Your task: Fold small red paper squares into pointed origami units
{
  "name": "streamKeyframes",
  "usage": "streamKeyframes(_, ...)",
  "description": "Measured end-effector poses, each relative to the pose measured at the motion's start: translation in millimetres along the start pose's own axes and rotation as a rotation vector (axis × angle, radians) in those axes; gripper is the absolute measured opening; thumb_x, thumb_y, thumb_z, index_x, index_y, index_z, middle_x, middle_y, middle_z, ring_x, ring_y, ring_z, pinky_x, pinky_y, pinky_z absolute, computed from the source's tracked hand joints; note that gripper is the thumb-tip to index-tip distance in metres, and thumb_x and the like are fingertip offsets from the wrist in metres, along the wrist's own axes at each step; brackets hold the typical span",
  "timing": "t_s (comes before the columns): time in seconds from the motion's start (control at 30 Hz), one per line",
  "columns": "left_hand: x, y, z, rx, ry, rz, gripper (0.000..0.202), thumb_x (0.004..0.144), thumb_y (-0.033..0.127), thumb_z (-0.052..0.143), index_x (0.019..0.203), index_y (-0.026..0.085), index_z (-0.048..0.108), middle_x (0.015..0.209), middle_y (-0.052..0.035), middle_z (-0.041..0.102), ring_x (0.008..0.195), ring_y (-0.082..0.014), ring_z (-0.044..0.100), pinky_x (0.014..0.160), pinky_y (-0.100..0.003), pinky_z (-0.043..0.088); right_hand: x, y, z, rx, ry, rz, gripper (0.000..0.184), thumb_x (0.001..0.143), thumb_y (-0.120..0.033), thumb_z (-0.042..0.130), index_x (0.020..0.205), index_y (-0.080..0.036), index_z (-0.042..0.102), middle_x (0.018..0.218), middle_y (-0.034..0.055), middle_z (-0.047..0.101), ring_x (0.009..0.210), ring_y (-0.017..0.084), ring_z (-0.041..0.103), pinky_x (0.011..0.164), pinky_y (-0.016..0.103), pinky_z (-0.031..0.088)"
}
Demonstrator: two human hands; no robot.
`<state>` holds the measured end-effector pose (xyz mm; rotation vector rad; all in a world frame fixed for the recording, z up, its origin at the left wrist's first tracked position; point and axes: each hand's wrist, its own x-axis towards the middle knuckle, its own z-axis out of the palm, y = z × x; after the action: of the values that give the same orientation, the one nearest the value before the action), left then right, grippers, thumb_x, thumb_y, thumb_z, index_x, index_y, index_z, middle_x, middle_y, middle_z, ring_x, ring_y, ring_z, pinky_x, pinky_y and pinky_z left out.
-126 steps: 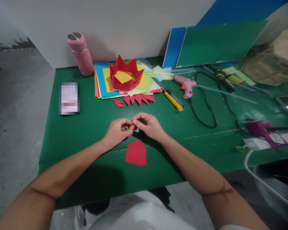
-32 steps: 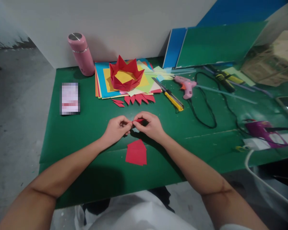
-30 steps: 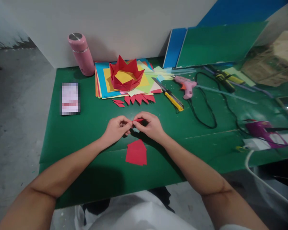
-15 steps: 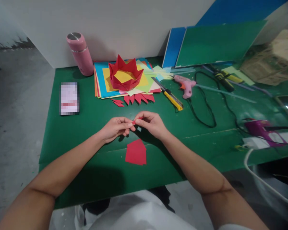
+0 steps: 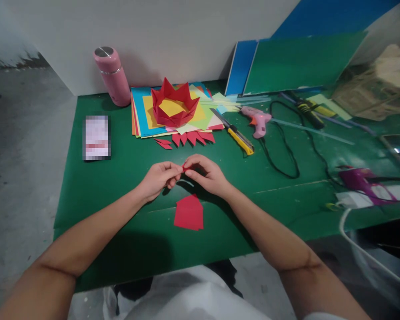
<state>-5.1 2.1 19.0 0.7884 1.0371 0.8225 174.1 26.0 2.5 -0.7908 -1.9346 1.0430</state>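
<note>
Frame centre: fingers of left hand (image 5: 158, 179) and right hand (image 5: 209, 175) pinch red paper (image 5: 184, 167), newly upturned, apparently mid-fold.

Light: dim | shadow: dark patch on table (image 5: 96, 186) front | right edge: blurred, apparently stretched | left item (image 5: 96, 138): pixelated

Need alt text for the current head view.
Left hand and right hand pinch a red paper piece over a green table; red sheets lie in the foreground. Beyond: spiky red ring on colored paper, cutter, glue gun.
</note>
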Motion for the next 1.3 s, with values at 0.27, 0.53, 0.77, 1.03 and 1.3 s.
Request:
streamKeyframes(0.27,-0.5,2.3,2.2,-0.116,0.024,-0.003,0.022,0.07,0.023,0.072,0.065,0.014,0.052,0.047,0.0086,0.044,0.033,0.0014,0.029,0.036,-0.013,0.016,4.6,2.1,-2.6,-0.129,0.022,-0.133,0.002,0.088,-0.024,0.06,0.086,-0.023,0.061,0.086,0.003,0.063,0.083,0.016,0.059,0.076,0.034,0.049)
streamKeyframes(0.53,-2.2,0.6,1.1,0.074,-0.002,-0.015,0.014,0.082,0.027,0.062,0.083,0.016,0.054,0.044,0.0085,0.05,0.029,-0.0025,0.034,0.032,-0.014,0.02,3.6,1.1,-2.3,-0.189,-0.006,-0.14,0.007,0.09,-0.023,0.055,0.086,-0.022,0.061,0.087,0.0039,0.062,0.087,0.017,0.059,0.075,0.033,0.049)
streamKeyframes(0.77,-3.0,2.9,3.1,0.191,-0.043,-0.033,0.011,0.088,0.022,0.054,0.08,0.017,0.048,0.042,0.0093,0.05,0.027,-0.0023,0.035,0.031,-0.013,0.022,3.2,-0.2,-3.9,-0.189,-0.061,-0.147,0.008,0.09,-0.022,0.055,0.087,-0.024,0.062,0.092,0.0046,0.06,0.09,0.018,0.059,0.079,0.035,0.049)
streamKeyframes(1.03,0.0,0.3,3.9,0.132,-0.019,-0.044,0.012,0.085,0.016,0.049,0.075,0.017,0.045,0.048,0.0056,0.057,0.034,-0.0044,0.046,0.034,-0.013,0.03,3.0,2.6,-4.8,-0.386,-0.092,-0.256,0.012,0.091,-0.02,0.051,0.091,-0.025,0.062,0.099,0.0064,0.061,0.095,0.02,0.058,0.082,0.037,0.047)
streamKeyframes(1.3,0.1,3.2,2.0,0.108,-0.055,-0.081,0.016,0.088,0.019,0.051,0.072,0.016,0.046,0.048,0.0043,0.058,0.033,-0.0034,0.045,0.033,-0.013,0.028,1.1,1.3,-5.9,-0.436,-0.018,-0.237,0.01,0.089,-0.02,0.056,0.086,-0.026,0.064,0.108,0.0052,0.06,0.091,0.019,0.056,0.081,0.039,0.046)
